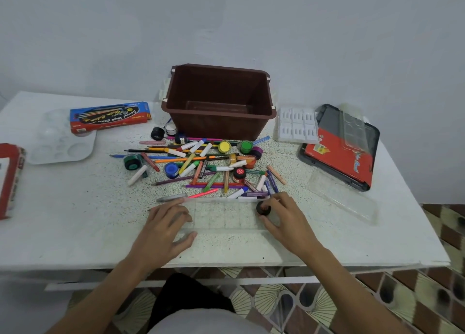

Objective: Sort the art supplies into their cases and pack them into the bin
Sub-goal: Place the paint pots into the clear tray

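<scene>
A clear plastic tray with a row of round wells lies on the table in front of me. My left hand holds its left end, fingers on top and thumb at the near edge. My right hand pinches a small black-capped paint pot over the tray's right end. Behind the tray sprawls a pile of markers, crayons, pencils and paint pots. The brown bin stands open at the back of the table.
A blue and red pencil box and a white palette lie at the left, with a red box at the left edge. At the right lie a white tray insert, a red and black case and a clear lid.
</scene>
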`<action>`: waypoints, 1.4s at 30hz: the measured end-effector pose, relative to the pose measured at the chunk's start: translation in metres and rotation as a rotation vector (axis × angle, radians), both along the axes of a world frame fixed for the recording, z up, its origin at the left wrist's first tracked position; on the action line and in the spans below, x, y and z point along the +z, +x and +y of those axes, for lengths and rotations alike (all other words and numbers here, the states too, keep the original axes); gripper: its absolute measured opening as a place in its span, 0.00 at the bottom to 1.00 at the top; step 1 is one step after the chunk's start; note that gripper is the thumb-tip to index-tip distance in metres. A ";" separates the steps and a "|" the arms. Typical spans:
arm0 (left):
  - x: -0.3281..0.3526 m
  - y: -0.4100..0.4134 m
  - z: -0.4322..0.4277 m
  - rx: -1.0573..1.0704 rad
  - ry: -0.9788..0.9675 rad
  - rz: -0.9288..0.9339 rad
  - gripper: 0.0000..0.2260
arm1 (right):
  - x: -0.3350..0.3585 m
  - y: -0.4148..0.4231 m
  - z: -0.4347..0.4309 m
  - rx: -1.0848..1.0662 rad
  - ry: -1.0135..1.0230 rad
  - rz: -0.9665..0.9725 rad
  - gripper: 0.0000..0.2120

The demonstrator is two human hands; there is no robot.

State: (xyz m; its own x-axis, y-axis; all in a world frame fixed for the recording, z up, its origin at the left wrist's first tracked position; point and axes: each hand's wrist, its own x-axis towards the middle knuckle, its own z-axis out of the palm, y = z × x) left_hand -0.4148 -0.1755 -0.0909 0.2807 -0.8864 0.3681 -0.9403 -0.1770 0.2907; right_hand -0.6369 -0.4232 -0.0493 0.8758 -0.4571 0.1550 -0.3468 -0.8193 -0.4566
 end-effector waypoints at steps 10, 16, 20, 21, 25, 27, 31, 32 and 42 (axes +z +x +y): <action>-0.002 0.002 0.000 -0.002 0.003 0.003 0.13 | 0.022 0.028 -0.014 -0.038 -0.017 -0.027 0.10; -0.002 0.001 0.000 0.005 0.005 -0.006 0.14 | 0.023 0.055 -0.017 -0.037 -0.022 -0.058 0.03; -0.002 0.002 0.000 0.012 0.013 -0.011 0.13 | 0.028 0.073 -0.016 -0.069 -0.064 0.000 0.05; -0.002 0.001 0.000 0.012 0.016 -0.010 0.13 | 0.028 0.078 -0.016 -0.082 -0.076 0.007 0.06; -0.003 0.001 0.000 0.017 0.036 0.003 0.14 | 0.024 0.095 -0.018 -0.122 -0.089 0.004 0.11; -0.003 0.001 0.000 0.019 0.042 0.007 0.14 | 0.020 0.102 -0.019 -0.124 -0.087 0.006 0.13; 0.000 -0.001 0.000 0.022 0.041 -0.003 0.13 | 0.014 0.110 -0.020 -0.090 0.001 0.011 0.11; 0.000 -0.001 0.000 0.023 0.042 -0.003 0.13 | 0.014 0.111 -0.020 -0.087 0.023 0.003 0.10; 0.003 -0.002 0.000 0.022 0.041 0.001 0.14 | 0.055 0.069 -0.008 -0.074 0.412 -0.181 0.15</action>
State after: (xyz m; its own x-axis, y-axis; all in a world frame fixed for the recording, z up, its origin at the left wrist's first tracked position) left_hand -0.4164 -0.1754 -0.0880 0.3003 -0.8945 0.3312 -0.9358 -0.2090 0.2838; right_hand -0.5676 -0.4310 0.0056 0.8139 -0.5732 0.0948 -0.2819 -0.5324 -0.7982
